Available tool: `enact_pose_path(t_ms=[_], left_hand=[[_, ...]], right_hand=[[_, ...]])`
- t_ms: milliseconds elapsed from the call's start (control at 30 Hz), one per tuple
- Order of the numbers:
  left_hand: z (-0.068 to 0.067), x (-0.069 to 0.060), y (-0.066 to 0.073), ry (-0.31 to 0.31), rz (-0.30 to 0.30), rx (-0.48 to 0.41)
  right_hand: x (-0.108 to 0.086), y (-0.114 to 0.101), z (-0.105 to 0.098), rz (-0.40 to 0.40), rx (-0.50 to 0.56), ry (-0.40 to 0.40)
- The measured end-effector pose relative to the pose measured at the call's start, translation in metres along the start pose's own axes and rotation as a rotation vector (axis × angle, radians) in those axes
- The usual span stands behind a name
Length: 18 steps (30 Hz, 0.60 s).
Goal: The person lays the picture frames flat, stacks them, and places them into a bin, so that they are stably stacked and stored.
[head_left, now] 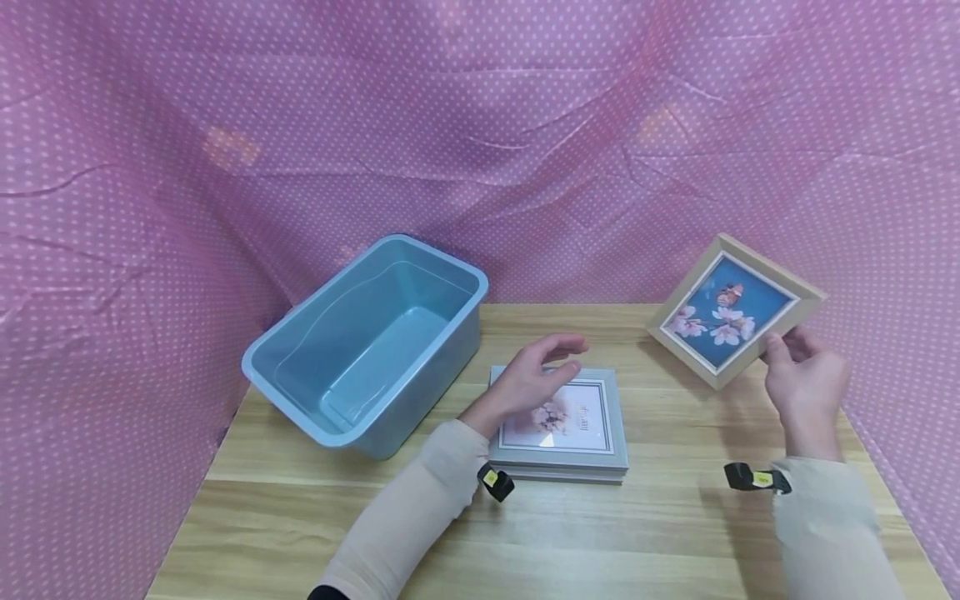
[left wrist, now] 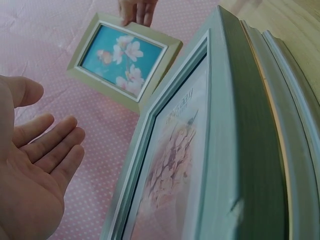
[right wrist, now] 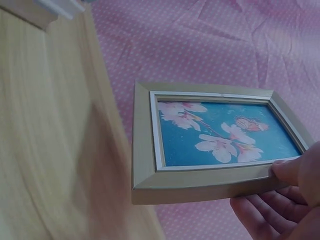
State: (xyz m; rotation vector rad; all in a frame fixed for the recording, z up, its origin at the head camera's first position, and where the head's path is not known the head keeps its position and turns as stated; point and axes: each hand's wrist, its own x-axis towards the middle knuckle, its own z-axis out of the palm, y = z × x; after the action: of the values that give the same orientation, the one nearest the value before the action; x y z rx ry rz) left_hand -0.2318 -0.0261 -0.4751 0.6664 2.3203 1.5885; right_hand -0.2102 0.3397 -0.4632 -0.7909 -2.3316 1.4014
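Note:
In the head view my right hand (head_left: 808,383) grips a beige picture frame (head_left: 684,304) by its lower right edge, raised and tilted above the table's right side. Its picture has pink blossoms and a butterfly on blue. The right wrist view shows the thumb on the front border of that frame (right wrist: 215,180) and the fingers beneath. My left hand (head_left: 534,375) hovers over a stack of picture frames (head_left: 615,425), its fingers relaxed and apart with nothing between them. The top frame of the stack is grey-green with a blossom print; more frames (left wrist: 285,125) lie under it.
A blue plastic bin (head_left: 431,396) stands on the left of the wooden table (head_left: 570,542), its inside visible with nothing in it. Pink dotted cloth (head_left: 480,150) hangs behind and along both sides.

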Motion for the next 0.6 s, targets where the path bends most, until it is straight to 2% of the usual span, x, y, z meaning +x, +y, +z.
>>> enact_pose_path(t_ms=[333, 600], left_hand=[[-0.003, 0.001, 0.001, 0.005, 0.019, 0.029], [-0.005, 0.002, 0.001, 0.003, 0.033, 0.038]], right_hand=[[-0.012, -0.019, -0.003, -0.019, -0.046, 0.015], [-0.023, -0.035, -0.003, -0.03, -0.063, -0.007]])
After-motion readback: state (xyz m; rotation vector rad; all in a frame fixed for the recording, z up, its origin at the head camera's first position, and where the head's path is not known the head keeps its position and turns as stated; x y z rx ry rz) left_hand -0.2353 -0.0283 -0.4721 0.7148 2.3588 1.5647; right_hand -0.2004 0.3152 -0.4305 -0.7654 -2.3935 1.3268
